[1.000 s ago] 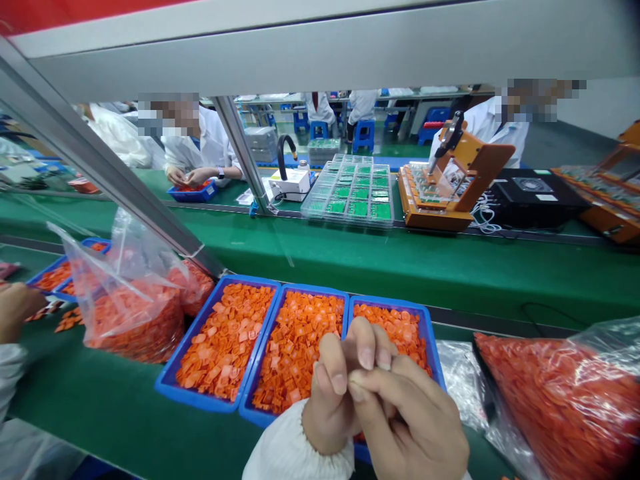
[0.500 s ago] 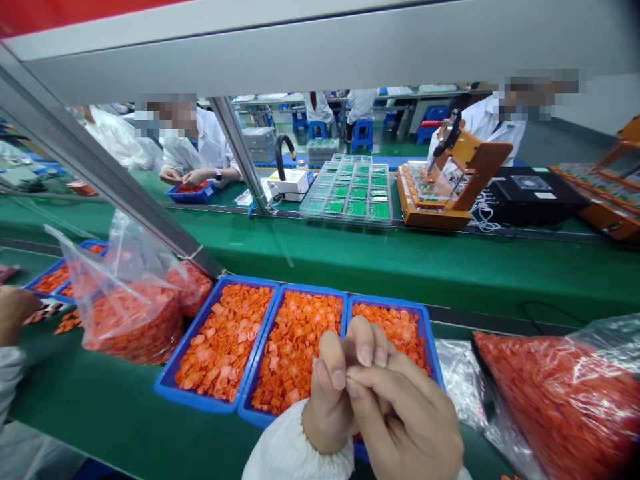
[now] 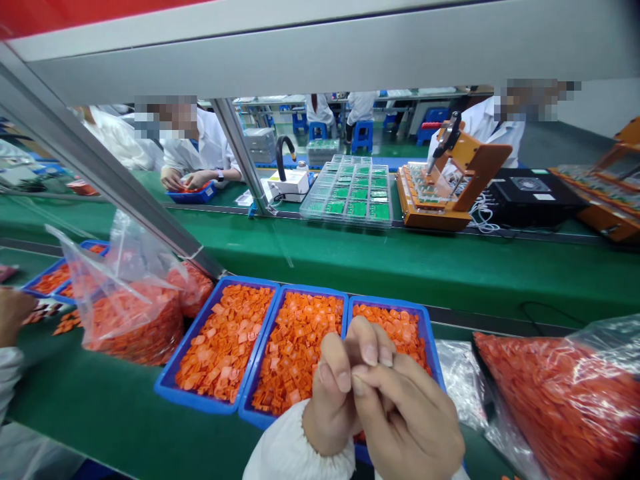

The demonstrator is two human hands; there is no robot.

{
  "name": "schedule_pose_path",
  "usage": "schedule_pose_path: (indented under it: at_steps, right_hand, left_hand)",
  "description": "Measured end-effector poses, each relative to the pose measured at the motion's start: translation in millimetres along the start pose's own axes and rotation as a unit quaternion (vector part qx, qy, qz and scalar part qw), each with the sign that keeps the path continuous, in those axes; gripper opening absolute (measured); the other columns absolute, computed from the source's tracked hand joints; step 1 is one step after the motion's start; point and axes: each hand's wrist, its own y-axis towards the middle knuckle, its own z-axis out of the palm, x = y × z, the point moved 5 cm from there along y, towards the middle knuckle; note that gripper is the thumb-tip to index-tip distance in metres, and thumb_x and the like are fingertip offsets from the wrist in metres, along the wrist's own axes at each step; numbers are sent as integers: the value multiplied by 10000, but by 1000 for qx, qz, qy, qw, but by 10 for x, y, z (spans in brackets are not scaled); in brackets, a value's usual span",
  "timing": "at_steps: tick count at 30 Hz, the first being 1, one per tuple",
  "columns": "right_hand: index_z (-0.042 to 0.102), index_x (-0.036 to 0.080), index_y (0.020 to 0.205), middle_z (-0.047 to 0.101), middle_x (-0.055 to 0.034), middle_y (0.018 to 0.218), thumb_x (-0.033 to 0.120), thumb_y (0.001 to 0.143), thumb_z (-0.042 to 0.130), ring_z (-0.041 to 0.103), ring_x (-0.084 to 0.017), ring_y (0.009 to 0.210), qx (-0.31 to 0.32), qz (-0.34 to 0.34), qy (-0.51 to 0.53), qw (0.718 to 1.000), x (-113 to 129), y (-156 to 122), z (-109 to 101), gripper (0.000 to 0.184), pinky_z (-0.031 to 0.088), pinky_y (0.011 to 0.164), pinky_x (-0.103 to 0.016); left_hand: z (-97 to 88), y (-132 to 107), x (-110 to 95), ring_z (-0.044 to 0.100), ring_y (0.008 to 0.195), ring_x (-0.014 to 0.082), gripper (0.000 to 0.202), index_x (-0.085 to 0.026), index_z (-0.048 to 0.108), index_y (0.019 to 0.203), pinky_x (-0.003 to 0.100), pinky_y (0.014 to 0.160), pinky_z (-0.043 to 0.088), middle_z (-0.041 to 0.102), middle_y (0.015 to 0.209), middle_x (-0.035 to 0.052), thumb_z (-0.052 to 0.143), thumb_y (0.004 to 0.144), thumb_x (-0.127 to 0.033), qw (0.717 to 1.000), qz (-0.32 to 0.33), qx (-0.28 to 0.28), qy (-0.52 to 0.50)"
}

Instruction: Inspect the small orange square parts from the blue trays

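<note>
Three blue trays were set side by side on the green bench (image 3: 115, 427): left tray (image 3: 193, 399), middle tray (image 3: 257, 418), right tray (image 3: 434, 347). All were well filled with small, flat orange pieces (image 3: 295, 347); the right tray was partly hidden by the hands. The trays' long axes were pointed away from the wearer, the left tray's far end slanted rightward. The loose pieces were turned every way, with no shared direction.

The left hand (image 3: 333, 400) and right hand (image 3: 420, 417) were held up before the right tray, fingers curled, tips brought together. The right thumb and forefinger were narrowed to a pinch; whether anything was gripped in either hand could not be told.

More orange pieces were contained in a clear bag (image 3: 133, 320) left of the trays, its mouth raised, and in a bulging bag (image 3: 560, 393) to the right. Across the bench, green boards (image 3: 357, 209) were laid in a clear compartmented tray (image 3: 345, 222). Another blue tray (image 3: 201, 196) was placed beneath a co-worker's hands (image 3: 197, 179).
</note>
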Motion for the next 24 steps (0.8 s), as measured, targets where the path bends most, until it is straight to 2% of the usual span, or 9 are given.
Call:
schedule_pose_path:
  at_steps: [3,7,14,20,22,24]
  right_hand:
    - [733,242,857,654,29,666,140,910,698,580,-99,502,-2,10,6,1000,-7,-4,1,120,443,444,-208]
    - [752,236,831,608,40,593,175,940,695,542,-96,458,-10,6,14,1000,29,42,-5,137,412,407,-209]
    - [758,241,839,640,32,626,224,970,691,600,-106,512,7,3,19,1000,14,38,5,148,477,462,-211]
    - [737,244,893,618,34,629,183,946,689,590,-118,508,30,2,67,997,30,41,-77,93,482,480,-242]
    - [698,234,791,582,32,583,220,998,624,566,-116,475,23,2,115,993,34,42,-139,221,470,465,-250]
    - [579,226,592,476,43,480,327,1063,532,476,-97,388,29,-5,122,992,12,8,-162,484,430,409,-244]
  left_hand:
    - [40,19,-13,498,871,177,468,-216,436,763,356,894,486,446,888,14,524,1031,-589,999,5,14,-36]
    - [92,51,-19,518,895,171,409,-235,497,794,346,917,473,468,917,10,542,1033,-564,995,-4,28,-96]
    - [111,54,-19,540,961,167,319,-264,564,841,324,966,436,485,941,6,575,1033,-517,989,-6,33,-144]
    - [147,107,-53,467,833,152,336,-261,578,818,283,888,455,364,827,-5,562,1035,-517,980,-30,23,-196]
    - [179,137,-90,411,757,143,333,-264,593,809,271,831,457,308,791,-16,560,1039,-502,972,-48,12,-229]
    - [214,157,-137,355,704,137,311,-274,619,811,261,778,446,270,766,-25,577,1034,-485,965,-63,3,-255]
